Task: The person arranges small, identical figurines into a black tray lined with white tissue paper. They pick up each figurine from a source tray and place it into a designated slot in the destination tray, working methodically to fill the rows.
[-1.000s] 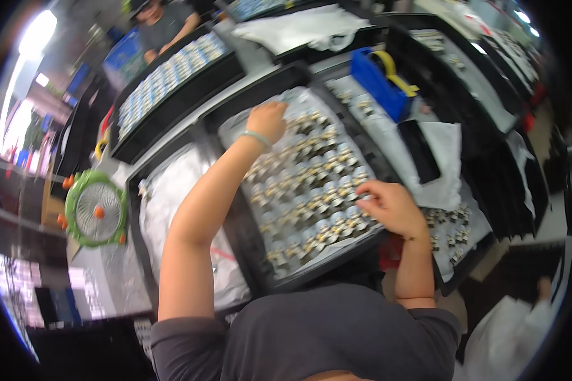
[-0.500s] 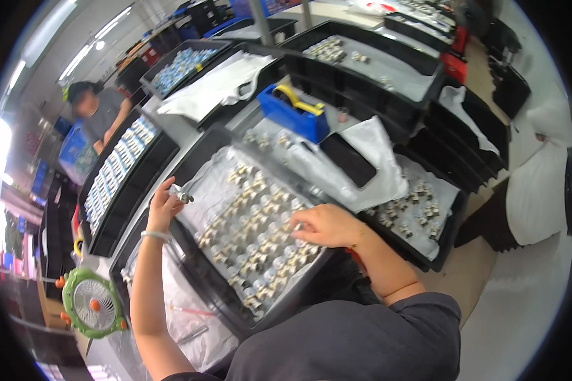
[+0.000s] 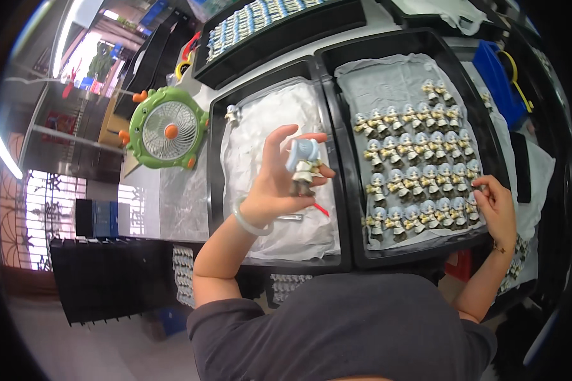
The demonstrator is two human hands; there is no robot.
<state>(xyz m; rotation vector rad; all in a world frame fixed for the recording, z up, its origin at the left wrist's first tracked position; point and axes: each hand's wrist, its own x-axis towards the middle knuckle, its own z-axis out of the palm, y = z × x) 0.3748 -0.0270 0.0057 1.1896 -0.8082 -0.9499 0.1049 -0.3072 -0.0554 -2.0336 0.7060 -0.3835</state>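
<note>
Head view, and from where I stand the left hand (image 3: 270, 184) has its fingers wrapped round a figurine (image 3: 305, 166) with a pale blue head, raised over the white liner (image 3: 254, 127) of the left tray (image 3: 292, 262), thumb near its feet. My worry is that grip: should the fingers loosen or the small body twist, it could drop onto the red stick (image 3: 321, 209) or the metal piece (image 3: 290, 218) lying below, and its finish might get scratched. The right hand (image 3: 497, 213) hangs by the right-hand end of the rows of figurines (image 3: 419, 181) in the right tray (image 3: 413, 255), thumb and forefinger close together; I can't make out whether they pinch anything. Those rows sit tightly side by side, so a careless brush of the knuckles could push the end pieces askew and nudge their neighbours. Snagging the creased grey liner (image 3: 388, 82) beneath would probably disturb several more. A lone figure (image 3: 232, 115) sits in the left tray's far left corner, well apart from both hands and less exposed, I'd say.
</note>
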